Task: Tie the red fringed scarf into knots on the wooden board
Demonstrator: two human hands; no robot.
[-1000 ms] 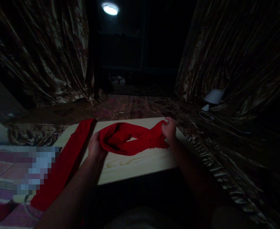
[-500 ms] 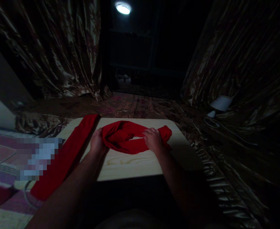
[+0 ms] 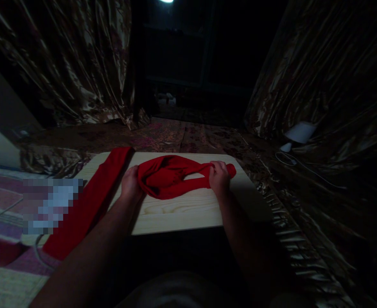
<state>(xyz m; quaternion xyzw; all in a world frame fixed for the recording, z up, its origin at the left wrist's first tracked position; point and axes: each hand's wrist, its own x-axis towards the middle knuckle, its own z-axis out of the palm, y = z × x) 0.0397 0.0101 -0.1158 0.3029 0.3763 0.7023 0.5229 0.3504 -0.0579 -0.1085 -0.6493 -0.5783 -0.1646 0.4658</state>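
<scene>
On the wooden board (image 3: pixel 182 214), a red scarf (image 3: pixel 170 182) lies bunched in a loop, long axis 9 to 3 o'clock, its tail trailing toward 7 o'clock. Left hand (image 3: pixel 131 185) and right hand (image 3: pixel 219 179) each clench one end of the loop.

Bench (image 3: pixel 182 214): near strip of bare wood between the forearms is open. Red cloth (image 3: pixel 172 182) bunched across the middle, spanning both hands. Second red cloth strip (image 3: pixel 92 205) blocks the left edge. Right corner beyond the right hand (image 3: pixel 219 179) bare.
</scene>
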